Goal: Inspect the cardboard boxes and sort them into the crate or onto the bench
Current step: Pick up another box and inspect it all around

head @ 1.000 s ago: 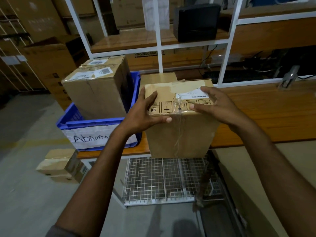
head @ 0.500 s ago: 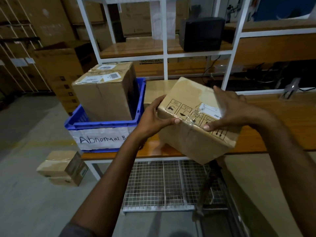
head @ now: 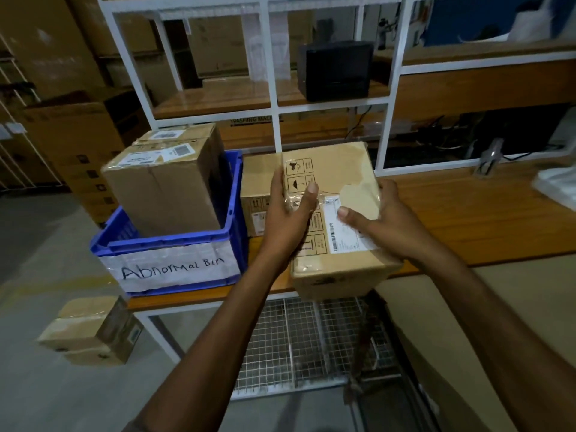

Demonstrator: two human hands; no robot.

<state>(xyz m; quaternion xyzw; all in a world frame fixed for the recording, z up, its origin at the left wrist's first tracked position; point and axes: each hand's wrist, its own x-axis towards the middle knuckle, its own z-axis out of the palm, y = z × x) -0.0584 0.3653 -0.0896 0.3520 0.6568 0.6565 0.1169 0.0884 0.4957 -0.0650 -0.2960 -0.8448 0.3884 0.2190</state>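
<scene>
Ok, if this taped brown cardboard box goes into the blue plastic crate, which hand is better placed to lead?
Left, probably. The left hand grips the cardboard box on the side nearest the blue plastic crate; the right hand holds the far side, over the wooden bench.

White-painted metal shelving frame (head: 273, 88), upright posts and crossbars, at rear. Glossy brown wooden upper shelf (head: 218, 101) within the frame, bearing a black box-shaped device (head: 335, 70) right of the centre post. Tangled black cables (head: 436, 138) in the dark recess at right, lower down; near them, a small silver metal fitting (head: 489, 157), kind unclear. White object (head: 558, 188) cut off by the right edge. Grey wire-mesh lower shelf (head: 296, 344), bottom centre, above the grey concrete floor (head: 46, 394). Blue panel (head: 467, 20), top right.
</scene>
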